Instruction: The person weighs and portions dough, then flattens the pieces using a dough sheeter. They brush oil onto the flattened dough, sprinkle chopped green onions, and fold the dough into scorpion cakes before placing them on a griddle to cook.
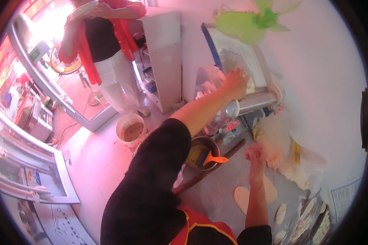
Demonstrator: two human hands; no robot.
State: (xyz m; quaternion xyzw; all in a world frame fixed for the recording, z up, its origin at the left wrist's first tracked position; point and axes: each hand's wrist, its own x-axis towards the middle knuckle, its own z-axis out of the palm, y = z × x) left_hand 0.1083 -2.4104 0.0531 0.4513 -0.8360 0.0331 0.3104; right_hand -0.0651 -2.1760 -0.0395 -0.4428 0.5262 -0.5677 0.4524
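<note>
My left hand [236, 82] reaches over a dough sheeter's sloping, floury tray [259, 72], just above its metal roller [257, 101]. Its fingers are bent around a pale piece of dough [250, 85], partly hidden by the hand. Above the grey worktable, my right hand [256, 153] has loosely bent fingers and nothing seen in them. Beside it lies a large mass of dough [273, 134] partly under plastic. Two flat dough pieces, one being an oval [241, 197], lie under and beside my right forearm. A smaller scored oval [280, 213] lies farther right.
A metal pot [214, 143] holds yellowish liquid and an orange-handled brush [216, 159]. A long wooden rod [202, 177] lies beside it. A green fan [242, 26] hangs above the sheeter. Another person [104, 43] stands beyond a white bucket [121, 130] near the glass door.
</note>
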